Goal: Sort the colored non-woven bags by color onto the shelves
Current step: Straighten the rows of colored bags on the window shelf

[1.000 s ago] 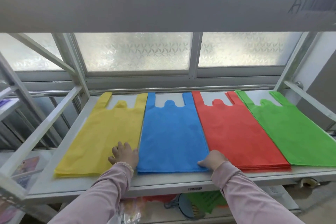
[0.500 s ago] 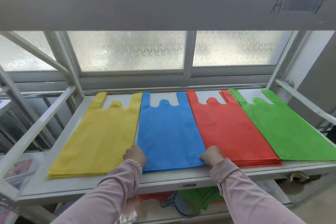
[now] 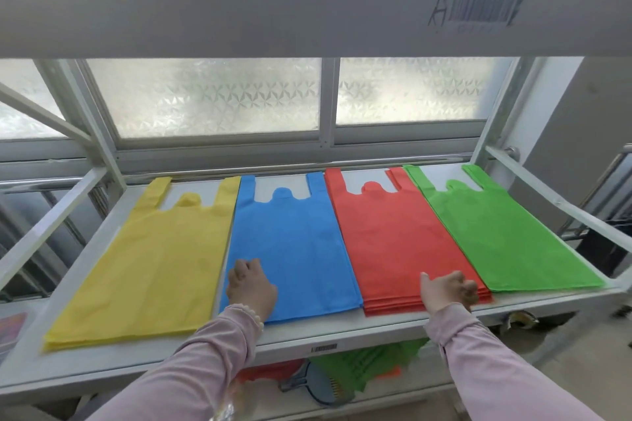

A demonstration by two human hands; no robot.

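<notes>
The left hand (image 3: 251, 287) covers the blue bags (image 3: 294, 249) near their front left corner, and its fingertips are hidden. The right hand (image 3: 448, 290) is blurred over the front right corner of the red bags (image 3: 393, 243); its hold is unclear. The label (image 3: 324, 348) on the front edge of the shelf (image 3: 376, 326) is too small to read.
</notes>
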